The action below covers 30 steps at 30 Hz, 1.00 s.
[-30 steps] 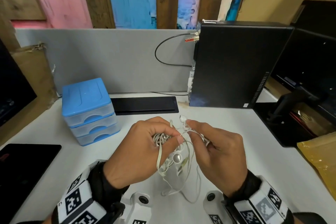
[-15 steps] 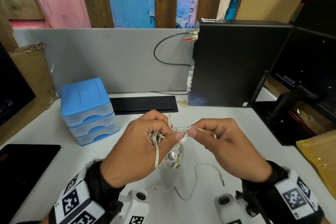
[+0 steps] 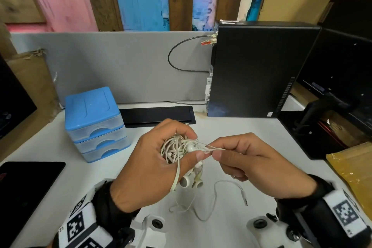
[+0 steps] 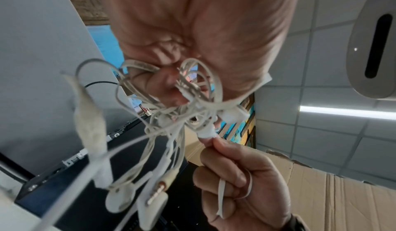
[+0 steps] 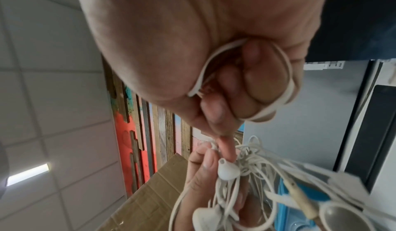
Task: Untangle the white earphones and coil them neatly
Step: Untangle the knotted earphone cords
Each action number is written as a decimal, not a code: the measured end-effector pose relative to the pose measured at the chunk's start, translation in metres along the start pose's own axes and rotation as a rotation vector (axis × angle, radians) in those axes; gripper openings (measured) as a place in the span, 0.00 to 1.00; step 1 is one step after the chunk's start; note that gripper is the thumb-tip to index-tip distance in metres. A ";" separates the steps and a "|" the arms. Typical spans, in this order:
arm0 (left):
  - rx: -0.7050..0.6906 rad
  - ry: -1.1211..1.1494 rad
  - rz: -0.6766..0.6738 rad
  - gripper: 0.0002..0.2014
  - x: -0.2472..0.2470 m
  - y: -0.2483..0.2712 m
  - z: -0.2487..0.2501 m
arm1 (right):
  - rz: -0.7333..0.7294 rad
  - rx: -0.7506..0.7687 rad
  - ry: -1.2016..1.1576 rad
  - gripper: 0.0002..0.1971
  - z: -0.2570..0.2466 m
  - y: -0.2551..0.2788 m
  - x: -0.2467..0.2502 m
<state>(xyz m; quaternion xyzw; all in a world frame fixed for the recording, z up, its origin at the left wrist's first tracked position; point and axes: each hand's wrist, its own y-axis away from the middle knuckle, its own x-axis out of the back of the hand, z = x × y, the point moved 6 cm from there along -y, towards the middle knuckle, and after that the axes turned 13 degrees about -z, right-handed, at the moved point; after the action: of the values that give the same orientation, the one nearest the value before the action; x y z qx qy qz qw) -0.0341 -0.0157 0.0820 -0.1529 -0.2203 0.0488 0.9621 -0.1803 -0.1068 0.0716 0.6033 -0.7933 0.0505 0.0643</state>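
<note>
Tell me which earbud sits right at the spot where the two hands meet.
The top earbud, on top of the tangle between the left hand's thumb and the right hand's pinch. The other earbuds dangle below the left hand, over the desk.

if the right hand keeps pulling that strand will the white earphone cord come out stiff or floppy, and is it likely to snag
Probably floppy: the loose cord droops in soft curves onto the desk below the hands. Likely light too, since the left hand holds the whole earphone bundle in its fingers. Snagging seems likely: the strand pinched by the right hand runs straight into densely crossed loops.
</note>
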 end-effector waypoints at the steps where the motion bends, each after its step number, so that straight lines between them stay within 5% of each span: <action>1: 0.005 -0.008 -0.013 0.09 -0.001 0.000 0.001 | -0.001 0.000 0.002 0.11 -0.001 0.000 -0.001; 14: 0.004 0.076 -0.081 0.06 0.001 -0.004 -0.006 | 0.169 0.074 0.025 0.12 -0.007 -0.001 0.002; 21: -0.123 0.089 -0.033 0.06 0.000 -0.002 0.002 | 0.085 0.106 -0.062 0.08 -0.010 0.001 0.001; 30: -0.119 -0.108 -0.079 0.09 -0.008 0.002 0.013 | -0.087 0.085 -0.266 0.09 -0.012 0.002 -0.011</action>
<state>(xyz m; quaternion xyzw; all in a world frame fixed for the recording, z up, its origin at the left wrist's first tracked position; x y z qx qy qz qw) -0.0473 -0.0113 0.0895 -0.1983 -0.2803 0.0059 0.9392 -0.1790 -0.0943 0.0819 0.6408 -0.7650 0.0005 -0.0650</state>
